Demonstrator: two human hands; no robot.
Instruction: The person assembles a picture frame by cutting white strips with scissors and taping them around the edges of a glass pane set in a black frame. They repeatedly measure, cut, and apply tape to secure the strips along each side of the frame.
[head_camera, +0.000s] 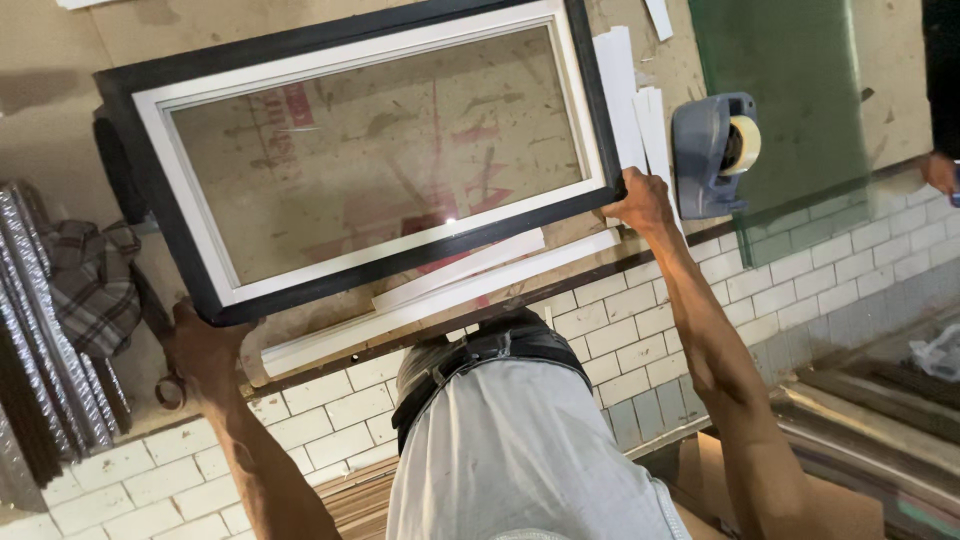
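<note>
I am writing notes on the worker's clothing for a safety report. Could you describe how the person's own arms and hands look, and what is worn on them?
Both arms are bare as far as the view shows: no sleeves reach the forearms. The left hand and the right hand wear no gloves, and no watch, ring or bracelet is visible. The fingers are uncovered.

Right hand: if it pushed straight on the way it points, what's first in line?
The right hand grips the frame corner, pointing up-picture. Straight on are the white strips beside the frame; the tape dispenser sits just to the side. Depth is unclear.
</note>
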